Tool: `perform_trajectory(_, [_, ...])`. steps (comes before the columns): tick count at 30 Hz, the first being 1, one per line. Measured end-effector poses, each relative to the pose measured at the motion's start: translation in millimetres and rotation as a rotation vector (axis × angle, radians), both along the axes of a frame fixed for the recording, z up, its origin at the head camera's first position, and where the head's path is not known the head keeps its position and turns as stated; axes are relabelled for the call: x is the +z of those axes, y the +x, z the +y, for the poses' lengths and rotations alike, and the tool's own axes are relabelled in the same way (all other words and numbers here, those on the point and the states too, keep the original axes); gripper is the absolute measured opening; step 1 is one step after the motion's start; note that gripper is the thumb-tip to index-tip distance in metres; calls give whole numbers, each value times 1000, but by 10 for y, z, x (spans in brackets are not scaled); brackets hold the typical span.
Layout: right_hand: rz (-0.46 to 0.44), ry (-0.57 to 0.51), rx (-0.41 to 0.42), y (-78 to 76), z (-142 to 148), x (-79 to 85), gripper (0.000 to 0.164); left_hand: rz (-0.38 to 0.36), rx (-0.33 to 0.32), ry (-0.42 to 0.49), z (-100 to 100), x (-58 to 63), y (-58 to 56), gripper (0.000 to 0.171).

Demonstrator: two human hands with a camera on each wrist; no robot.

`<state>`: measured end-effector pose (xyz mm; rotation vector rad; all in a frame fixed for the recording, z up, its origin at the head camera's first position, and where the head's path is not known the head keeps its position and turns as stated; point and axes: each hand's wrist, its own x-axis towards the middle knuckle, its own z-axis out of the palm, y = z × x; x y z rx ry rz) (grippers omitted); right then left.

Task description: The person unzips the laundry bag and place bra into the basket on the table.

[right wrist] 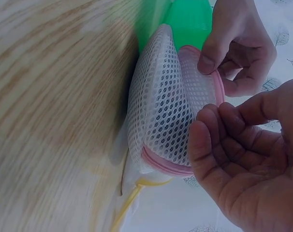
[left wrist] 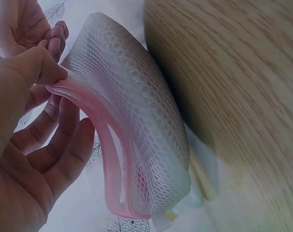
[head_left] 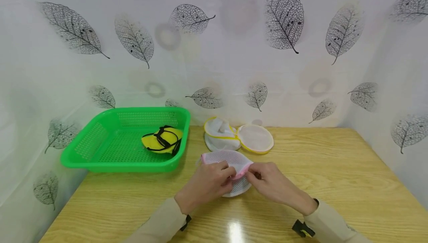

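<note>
A white mesh laundry bag (head_left: pixel 224 156) with a pink zipper edge (left wrist: pixel 100 123) stands on the wooden table between both hands, its mouth partly open. My left hand (head_left: pixel 208 182) pinches the pink edge between thumb and index finger; its other fingers are loosely bent in the left wrist view. On the right side of the opening, my right hand (head_left: pixel 275 183) pinches the pink edge with curled fingers. Its fingertips (right wrist: pixel 199 140) cover the part of the zipper they hold. Just behind sits another white mesh bag with yellow trim (head_left: pixel 222 142), its round flap (head_left: pixel 256 139) folded out.
A green plastic basket (head_left: pixel 117 167) stands at the back left of the wooden table (head_left: pixel 334 183). Inside it, near its right wall, lies a yellow item with black straps (head_left: pixel 170 137). A leaf-patterned white curtain (head_left: pixel 234 68) surrounds the table's back and sides.
</note>
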<state>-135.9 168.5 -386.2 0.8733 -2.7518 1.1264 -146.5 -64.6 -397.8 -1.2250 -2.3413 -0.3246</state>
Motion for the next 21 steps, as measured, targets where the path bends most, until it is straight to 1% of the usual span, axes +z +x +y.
perform_trajectory(6, [20,2,-35,-31,41,-8,25,-25,-1,-6,-11,-6,3,15])
perform_trajectory(10, [22,-1,-47,-51,66,-13,26,-36,-8,4,-18,-7,10,15])
perform_trajectory(17, [47,-10,-81,-82,89,-26,26,-94,-27,22,-20,1,16,15])
perform_trajectory(21, [63,-13,-87,-98,98,-33,27,-100,-26,23,-21,5,17,15])
